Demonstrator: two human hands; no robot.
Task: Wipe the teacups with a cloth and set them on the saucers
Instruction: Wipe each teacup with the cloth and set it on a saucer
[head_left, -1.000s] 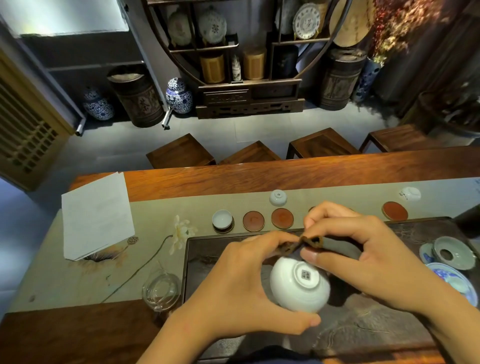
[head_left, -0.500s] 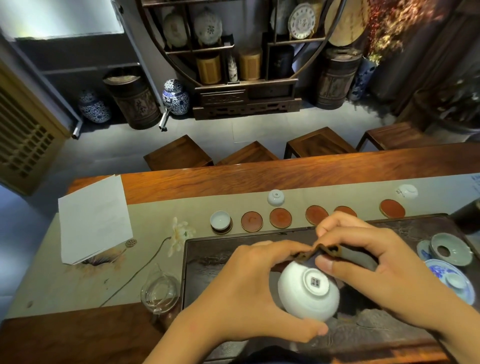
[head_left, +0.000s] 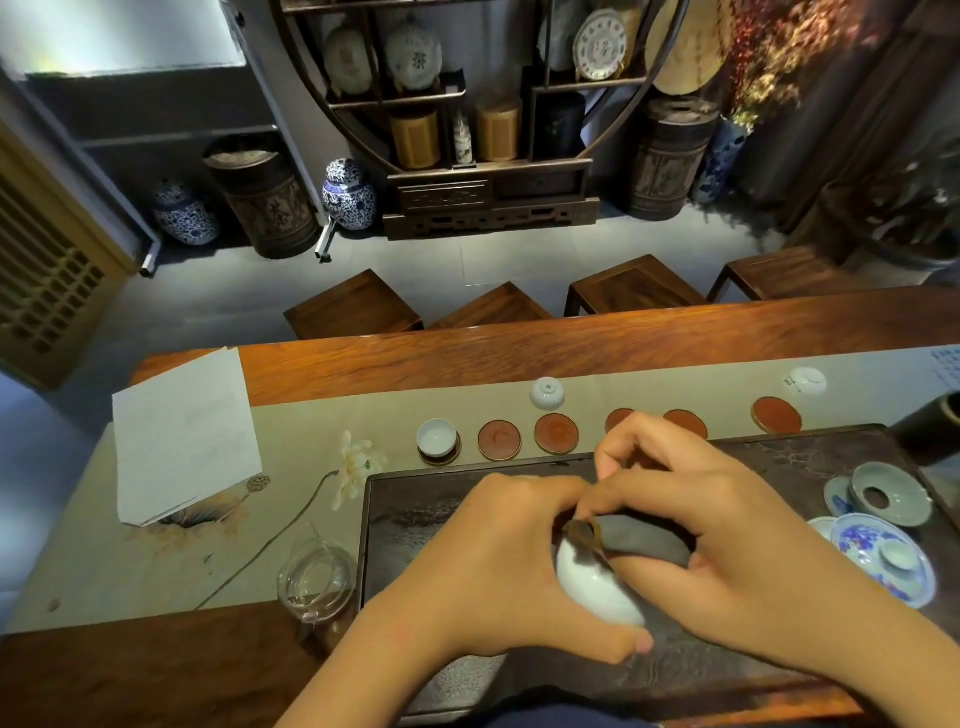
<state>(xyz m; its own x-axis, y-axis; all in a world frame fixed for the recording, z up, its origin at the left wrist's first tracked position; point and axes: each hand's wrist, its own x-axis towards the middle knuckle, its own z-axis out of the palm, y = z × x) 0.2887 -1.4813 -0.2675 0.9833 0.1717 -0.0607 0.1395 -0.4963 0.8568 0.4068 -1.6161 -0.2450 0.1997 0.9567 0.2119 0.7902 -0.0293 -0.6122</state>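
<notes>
A: Cup's (head_left: 597, 587) rolled since 1 second ago, foot now hidden!
B: Left hand (head_left: 498, 566) grips it over the tray (head_left: 405, 519); right hand (head_left: 727, 540), at 3 o'clock, pinches the cloth (head_left: 639, 540) against its rim.

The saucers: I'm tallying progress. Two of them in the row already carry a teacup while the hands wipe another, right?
Not quite. The head view shows only one, the leftmost saucer, carrying a teacup. The left hand and right hand do wipe another cup.
</notes>
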